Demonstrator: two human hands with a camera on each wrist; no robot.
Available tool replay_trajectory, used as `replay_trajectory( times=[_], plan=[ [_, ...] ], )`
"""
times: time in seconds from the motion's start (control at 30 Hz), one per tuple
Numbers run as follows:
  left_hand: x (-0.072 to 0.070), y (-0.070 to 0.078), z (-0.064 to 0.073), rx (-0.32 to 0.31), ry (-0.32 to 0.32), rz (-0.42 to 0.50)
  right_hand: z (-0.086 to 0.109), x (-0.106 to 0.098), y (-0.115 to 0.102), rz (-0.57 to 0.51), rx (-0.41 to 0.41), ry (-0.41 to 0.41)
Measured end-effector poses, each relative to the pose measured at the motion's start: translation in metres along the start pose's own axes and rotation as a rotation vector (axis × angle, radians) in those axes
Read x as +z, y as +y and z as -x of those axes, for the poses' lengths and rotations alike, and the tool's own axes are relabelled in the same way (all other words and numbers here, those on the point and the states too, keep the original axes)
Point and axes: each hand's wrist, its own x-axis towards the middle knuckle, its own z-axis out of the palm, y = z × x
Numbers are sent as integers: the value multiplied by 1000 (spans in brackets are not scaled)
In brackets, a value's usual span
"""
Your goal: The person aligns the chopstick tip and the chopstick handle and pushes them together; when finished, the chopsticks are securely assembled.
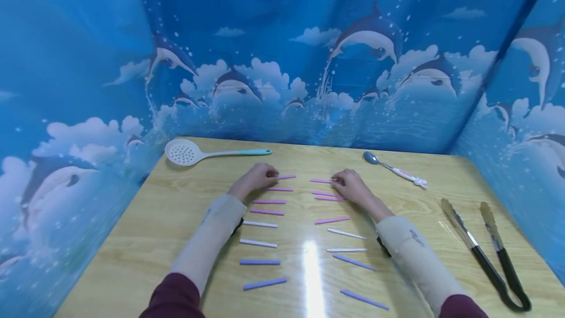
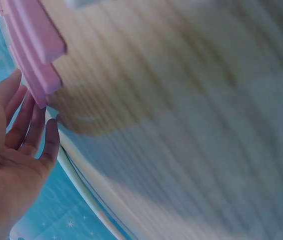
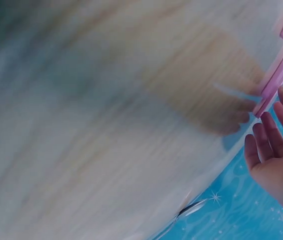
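Fingertips at the outer ends, palms clear of the rows

Two columns of slim strips lie on the desk [image 1: 132, 249], pink at the far end, then white, then blue nearest the body. The work is at the farthest pair: the left pink strip [image 1: 288, 177] meets the left hand [image 1: 260, 176] at its outer end, and the right pink strip [image 1: 320, 180] meets the right hand [image 1: 350, 184] likewise. Both hands have softly bent fingers, thumb and fingertips close about those ends; whether either one truly pinches its strip, I cannot tell.

To do this well, take each strip by the very tip, thumb against fingers, and leave the inner ends free so the gap between the columns is easy to judge. The desk looks glossy, so a hard push would probably send a strip skidding; a light touch from both sides should serve better.

Mind the right side most. The second pink strip [image 1: 324, 193] and third pink strip [image 1: 328, 199] lie close together just below that hand, and a sagging palm could knock them. Keep the wrist high and draw it outward rather than back along the column. The skimmer [image 1: 183, 152], spoon [image 1: 372, 157] and tongs [image 1: 489, 271] lie apart from the strips.
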Motion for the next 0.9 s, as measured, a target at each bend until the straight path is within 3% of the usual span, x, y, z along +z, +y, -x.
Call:
replay_trajectory(
  times=[0.33,0.67,0.9],
  plan=[
    [6,-1,-5,-58,-18,22,-6,7,-5,15,5,-40],
    [6,0,-3,-3,-11,3,-3,3,-5,-2,19,-27],
    [5,3,-1,-42,-6,12,2,-2,-8,-60,6,25]
  ],
)
